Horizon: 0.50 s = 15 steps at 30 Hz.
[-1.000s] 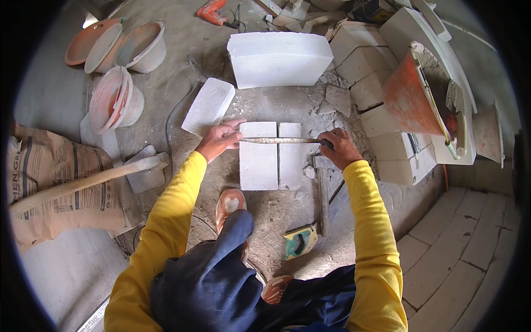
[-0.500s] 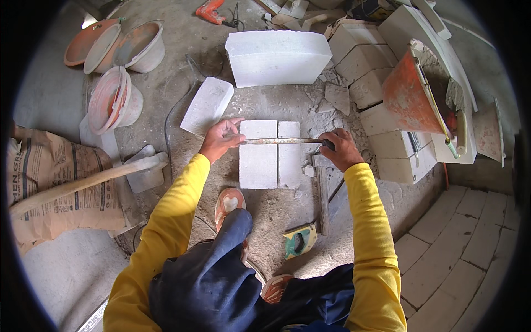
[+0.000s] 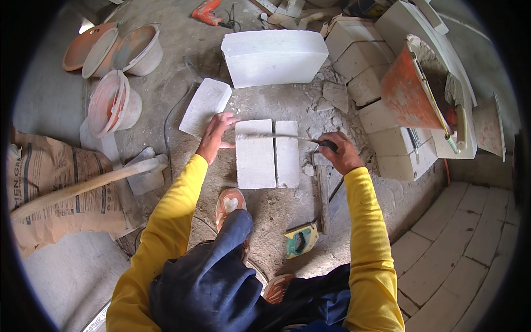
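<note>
My right hand (image 3: pixel 339 152) is closed round the dark handle of a long, narrow-bladed tool (image 3: pixel 293 136). Its blade lies across the tops of two white block pieces, a wider one (image 3: pixel 254 163) and a narrower one (image 3: pixel 287 163), with a thin dark gap between them. The blade is smeared by motion, so its exact kind cannot be made out. At the wider piece's left edge, my left hand (image 3: pixel 214 137) is open, fingers apart, holding nothing. A hammer (image 3: pixel 323 193) lies on the floor below my right hand, beside a hand saw with a green and yellow handle (image 3: pixel 301 242).
A large white block (image 3: pixel 275 61) and a smaller one (image 3: pixel 206 106) lie beyond. Stacked blocks (image 3: pixel 395 144) and an orange bucket (image 3: pixel 409 88) stand right. Left are tubs (image 3: pixel 138 52), a paper sack (image 3: pixel 66 193) and a wooden handle (image 3: pixel 88 185). An orange power tool (image 3: pixel 207 12) lies far off.
My left hand has let go of the blade's far end and spread its fingers. The blade has tilted slightly and is blurred. My right hand keeps its grip.
</note>
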{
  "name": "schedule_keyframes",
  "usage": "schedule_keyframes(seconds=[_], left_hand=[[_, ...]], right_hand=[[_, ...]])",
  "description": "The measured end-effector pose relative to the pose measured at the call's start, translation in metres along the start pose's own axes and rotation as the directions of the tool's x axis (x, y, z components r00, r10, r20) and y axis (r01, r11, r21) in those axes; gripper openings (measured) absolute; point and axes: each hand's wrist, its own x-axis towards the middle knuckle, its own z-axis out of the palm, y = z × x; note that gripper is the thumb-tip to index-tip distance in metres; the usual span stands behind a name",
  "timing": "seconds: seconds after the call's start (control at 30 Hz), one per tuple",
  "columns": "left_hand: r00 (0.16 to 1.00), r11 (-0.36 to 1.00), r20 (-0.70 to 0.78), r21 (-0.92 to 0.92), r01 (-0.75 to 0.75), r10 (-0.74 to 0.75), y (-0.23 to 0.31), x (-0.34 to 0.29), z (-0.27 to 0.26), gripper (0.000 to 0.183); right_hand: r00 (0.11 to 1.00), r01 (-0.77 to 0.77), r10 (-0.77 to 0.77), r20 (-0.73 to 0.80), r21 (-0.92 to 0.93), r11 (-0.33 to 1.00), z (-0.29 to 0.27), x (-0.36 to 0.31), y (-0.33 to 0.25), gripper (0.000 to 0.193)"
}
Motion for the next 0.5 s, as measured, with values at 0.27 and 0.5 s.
schedule_keyframes(seconds=[0.27, 0.5], left_hand=[[0.972, 0.764, 0.058, 0.608, -0.214, 0.227, 0.005, 0.011, 0.023, 0.053], [0.909, 0.418, 0.085, 0.868, -0.269, 0.409, -0.006, 0.014, 0.057, 0.049]], right_hand=[[0.824, -0.452, 0.460, -0.331, 0.107, 0.886, 0.033, -0.063, 0.048, 0.077], [0.918, -0.271, 0.197, -0.345, -0.181, 0.945, 0.001, -0.137, 0.038, 0.073]])
